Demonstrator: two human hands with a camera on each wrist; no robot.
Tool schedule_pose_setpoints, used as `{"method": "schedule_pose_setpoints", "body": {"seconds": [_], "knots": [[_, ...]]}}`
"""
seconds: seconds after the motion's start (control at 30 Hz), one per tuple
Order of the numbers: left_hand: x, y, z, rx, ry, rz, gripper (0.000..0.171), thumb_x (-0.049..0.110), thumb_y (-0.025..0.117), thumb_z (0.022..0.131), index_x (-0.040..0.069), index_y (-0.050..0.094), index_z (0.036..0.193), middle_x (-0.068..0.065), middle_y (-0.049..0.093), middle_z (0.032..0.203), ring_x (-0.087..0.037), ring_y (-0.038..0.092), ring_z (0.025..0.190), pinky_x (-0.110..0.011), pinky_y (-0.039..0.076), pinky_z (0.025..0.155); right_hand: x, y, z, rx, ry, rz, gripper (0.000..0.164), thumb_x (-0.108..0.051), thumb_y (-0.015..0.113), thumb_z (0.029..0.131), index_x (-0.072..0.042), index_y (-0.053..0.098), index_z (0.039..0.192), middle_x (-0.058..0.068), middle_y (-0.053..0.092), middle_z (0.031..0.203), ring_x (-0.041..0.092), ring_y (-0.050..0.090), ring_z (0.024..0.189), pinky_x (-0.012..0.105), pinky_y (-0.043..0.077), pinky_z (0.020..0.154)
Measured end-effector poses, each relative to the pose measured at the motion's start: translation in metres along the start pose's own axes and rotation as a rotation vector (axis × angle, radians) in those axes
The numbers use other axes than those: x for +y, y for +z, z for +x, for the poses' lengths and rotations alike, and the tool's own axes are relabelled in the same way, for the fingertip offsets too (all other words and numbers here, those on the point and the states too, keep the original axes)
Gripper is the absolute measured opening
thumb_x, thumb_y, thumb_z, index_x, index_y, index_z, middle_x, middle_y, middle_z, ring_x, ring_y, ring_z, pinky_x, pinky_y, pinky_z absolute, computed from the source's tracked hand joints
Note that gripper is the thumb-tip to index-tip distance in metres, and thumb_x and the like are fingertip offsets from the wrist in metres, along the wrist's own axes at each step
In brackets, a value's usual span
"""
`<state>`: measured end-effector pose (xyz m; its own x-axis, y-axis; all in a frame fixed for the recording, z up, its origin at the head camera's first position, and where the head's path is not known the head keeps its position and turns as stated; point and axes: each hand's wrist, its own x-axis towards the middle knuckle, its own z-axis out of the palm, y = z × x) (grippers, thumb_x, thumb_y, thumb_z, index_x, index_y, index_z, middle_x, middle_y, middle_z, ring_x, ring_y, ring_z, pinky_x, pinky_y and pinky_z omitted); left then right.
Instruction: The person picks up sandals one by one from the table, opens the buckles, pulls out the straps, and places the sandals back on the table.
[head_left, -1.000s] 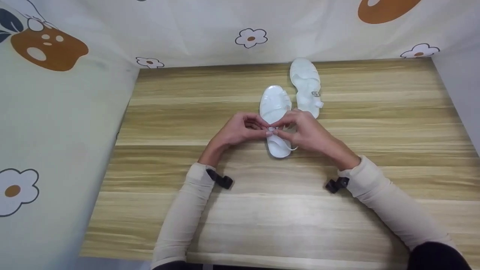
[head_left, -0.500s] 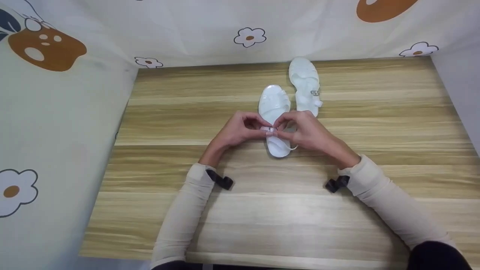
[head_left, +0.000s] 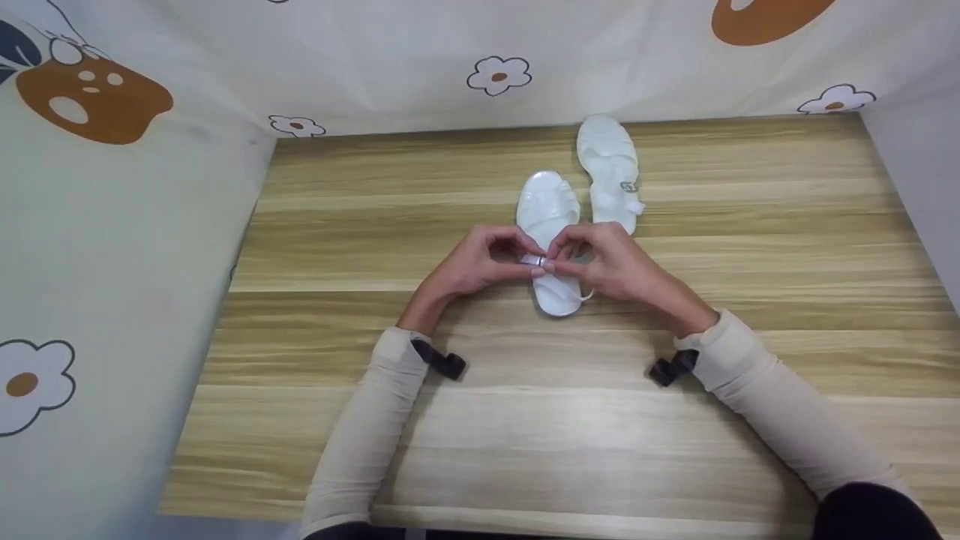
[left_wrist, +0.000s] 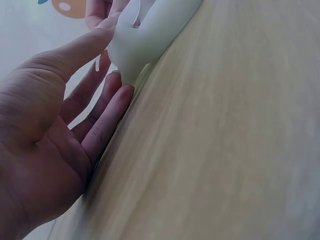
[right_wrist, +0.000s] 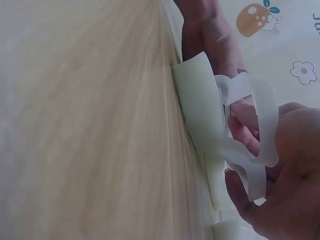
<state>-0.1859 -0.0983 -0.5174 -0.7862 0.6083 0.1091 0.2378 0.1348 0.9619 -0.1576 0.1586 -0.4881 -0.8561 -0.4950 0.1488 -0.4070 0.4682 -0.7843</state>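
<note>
A white sandal (head_left: pixel 547 201) lies toe away on the wooden table in the head view. My left hand (head_left: pixel 474 259) pinches its ankle strap (head_left: pixel 531 259) between thumb and forefinger, at the sandal's left side. Opposite it, my right hand (head_left: pixel 616 262) pinches the strap too, fingertips nearly meeting the left ones. A small dark line, perhaps a buckle, shows between them. In the right wrist view a strap loop (right_wrist: pixel 267 120) arches beside the right hand (right_wrist: pixel 295 170), above the sandal's heel (right_wrist: pixel 197 100). The left wrist view shows the sandal (left_wrist: pixel 160 32) beyond the left fingers.
A second white sandal (head_left: pixel 606 169) lies behind and to the right, with a small silvery buckle (head_left: pixel 628 187) on its strap. Behind the wooden table (head_left: pixel 360 217) hangs a pale cloth (head_left: pixel 390 67) with flower and fruit prints.
My fingertips have shifted slightly at the strap, and the dark line between them now shows. Both arms and both sandals stay nearly in place.
</note>
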Motion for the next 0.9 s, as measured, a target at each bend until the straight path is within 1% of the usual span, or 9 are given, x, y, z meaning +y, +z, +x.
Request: {"method": "schedule_pose_setpoints", "body": {"seconds": [0.13, 0.23, 0.37, 0.5, 0.57, 0.73, 0.9], "knots": [[0.0003, 0.0007, 0.0016, 0.006, 0.006, -0.001, 0.024, 0.023, 0.094, 0.087, 0.017, 0.083, 0.107, -0.001, 0.082, 0.105, -0.015, 0.071, 0.101, -0.033, 0.057, 0.095, -0.0007, 0.0004, -0.0008, -0.001, -0.002, 0.016, 0.011, -0.017, 0.084, 0.096, -0.009, 0.078, 0.101, 0.002, 0.079, 0.09, 0.015, 0.072, 0.087, 0.022, 0.055, 0.079], [0.0002, 0.0011, 0.0026, 0.014, -0.002, -0.001, 0.023, 0.022, 0.095, 0.086, 0.015, 0.083, 0.105, -0.001, 0.082, 0.104, -0.014, 0.071, 0.1, -0.031, 0.057, 0.093, -0.0025, 0.0003, -0.0012, -0.002, 0.0, 0.007, 0.014, -0.015, 0.083, 0.097, -0.007, 0.078, 0.108, 0.003, 0.081, 0.09, 0.016, 0.074, 0.087, 0.021, 0.056, 0.08], [-0.0007, 0.0018, 0.0032, 0.037, -0.032, 0.006, 0.021, 0.024, 0.095, 0.085, 0.014, 0.084, 0.101, -0.001, 0.083, 0.101, -0.014, 0.073, 0.097, -0.029, 0.058, 0.089, -0.0041, -0.0006, -0.001, 0.006, -0.014, -0.051, 0.017, -0.015, 0.083, 0.097, -0.008, 0.083, 0.113, 0.003, 0.084, 0.097, 0.017, 0.076, 0.095, 0.029, 0.059, 0.085], [-0.0013, 0.0029, 0.0027, 0.065, -0.054, 0.011, 0.02, 0.026, 0.096, 0.085, 0.015, 0.085, 0.098, -0.001, 0.083, 0.097, -0.012, 0.076, 0.093, -0.027, 0.059, 0.085, -0.006, -0.0008, -0.0011, 0.013, -0.047, -0.11, 0.013, -0.017, 0.083, 0.098, -0.01, 0.087, 0.109, 0.004, 0.085, 0.103, 0.02, 0.076, 0.104, 0.038, 0.06, 0.089], [-0.0011, 0.0035, 0.0024, 0.073, -0.056, 0.006, 0.02, 0.026, 0.096, 0.085, 0.015, 0.085, 0.098, -0.001, 0.083, 0.097, -0.012, 0.076, 0.092, -0.026, 0.059, 0.084, -0.007, -0.0006, -0.0013, 0.014, -0.056, -0.13, 0.013, -0.018, 0.082, 0.098, -0.01, 0.087, 0.108, 0.004, 0.085, 0.103, 0.021, 0.076, 0.103, 0.04, 0.059, 0.09], [0.0007, 0.0048, 0.0019, 0.078, -0.042, 0.033, 0.019, 0.028, 0.094, 0.087, 0.016, 0.083, 0.097, 0.001, 0.082, 0.097, -0.011, 0.073, 0.091, -0.026, 0.058, 0.081, -0.0081, 0.0007, -0.0017, -0.001, -0.043, -0.148, 0.016, -0.023, 0.08, 0.101, -0.009, 0.083, 0.108, 0.003, 0.084, 0.101, 0.02, 0.076, 0.104, 0.041, 0.058, 0.092], [0.0007, 0.0061, 0.0024, 0.069, -0.007, 0.073, 0.02, 0.026, 0.092, 0.089, 0.014, 0.078, 0.096, 0.001, 0.078, 0.096, -0.013, 0.069, 0.09, -0.027, 0.057, 0.081, -0.0068, 0.0004, -0.0021, -0.038, -0.009, -0.102, 0.014, -0.024, 0.077, 0.103, -0.011, 0.078, 0.108, 0.001, 0.084, 0.101, 0.018, 0.078, 0.104, 0.042, 0.059, 0.093]]}}
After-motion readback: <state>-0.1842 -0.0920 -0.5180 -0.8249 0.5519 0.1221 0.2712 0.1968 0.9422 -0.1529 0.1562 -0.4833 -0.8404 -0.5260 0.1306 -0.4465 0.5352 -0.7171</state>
